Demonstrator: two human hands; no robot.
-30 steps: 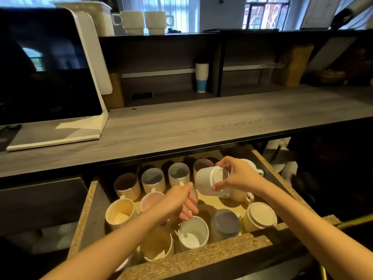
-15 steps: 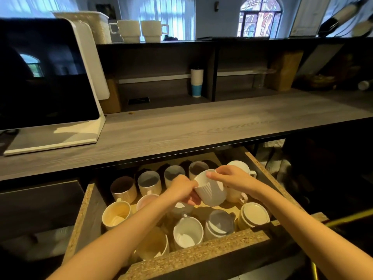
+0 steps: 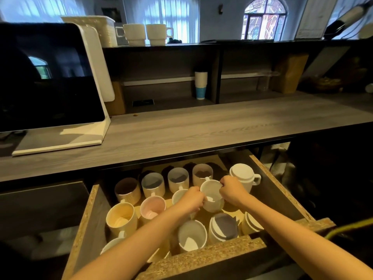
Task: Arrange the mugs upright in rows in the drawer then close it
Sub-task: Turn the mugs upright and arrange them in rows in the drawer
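Left hand (image 3: 191,200) and right hand (image 3: 232,190) both curled round the white mug (image 3: 212,197), upright, mid-drawer (image 3: 201,257). I'd guess ceramic: rigid, chippable, slick glaze. Hold the body and seat it gently between neighbours.

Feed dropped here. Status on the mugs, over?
Both busy: left hand and right hand grip white mug, upright. Three upside-down mugs at right; drawer open.

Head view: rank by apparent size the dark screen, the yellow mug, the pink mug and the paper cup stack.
1. dark screen
2. yellow mug
3. pink mug, slightly smaller-looking; it sits farther back, so true sizes may match
4. paper cup stack, farthest from the camera
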